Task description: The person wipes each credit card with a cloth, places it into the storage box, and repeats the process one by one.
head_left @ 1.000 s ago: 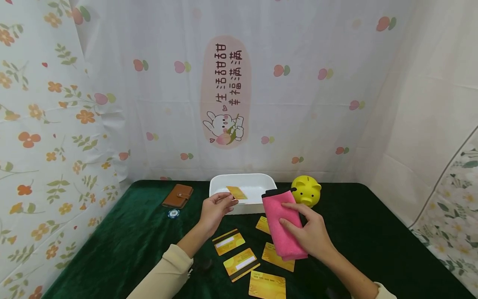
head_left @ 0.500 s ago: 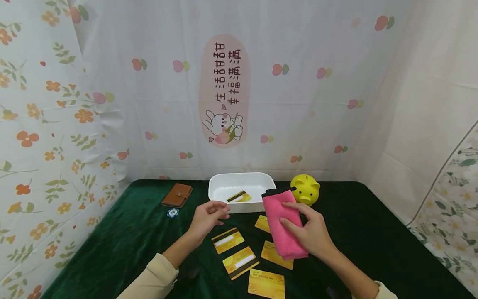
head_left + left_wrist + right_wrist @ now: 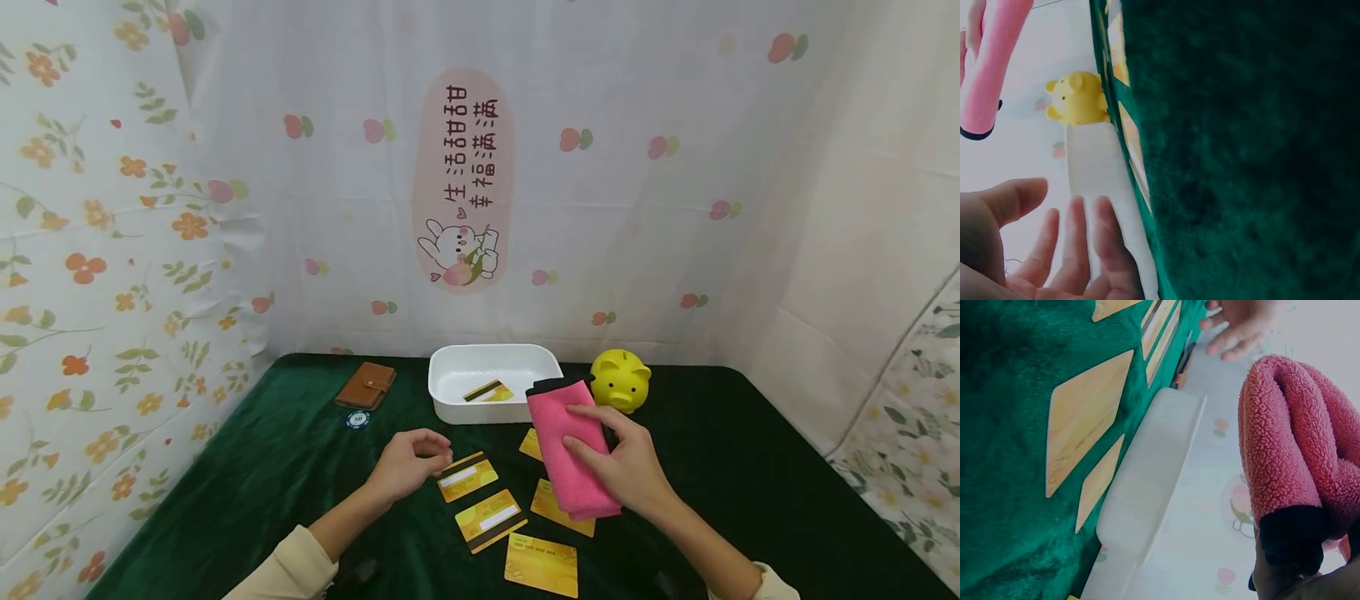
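Cloth (image 3: pixel 570 479), pink and folded long, was held up over the green surface (image 3: pixel 247 492) by the person's right hand (image 3: pixel 630 471); its fingers and thumb were bent against it in a firm hold. Its long axis ran away from the person, leaning slightly to their left, with the black-edged end farthest off, towards the white tray (image 3: pixel 480 412).

The left hand (image 3: pixel 408 465) hung in the air, fingers loosely bent, thumb well apart, holding nothing. Near its fingertips I saw an upper striped card (image 3: pixel 467 479), stripe along its far edge, and below that a lower striped card (image 3: pixel 491 518), stripe along its near edge; both long axes slanted away to the right. The nearest card (image 3: pixel 542 567) lay almost crosswise. Two more, a middle card (image 3: pixel 551 507) and a far card (image 3: pixel 529 444), showed partly past the cloth. Inside the tray a striped card (image 3: pixel 495 393) slanted likewise, away to the right.
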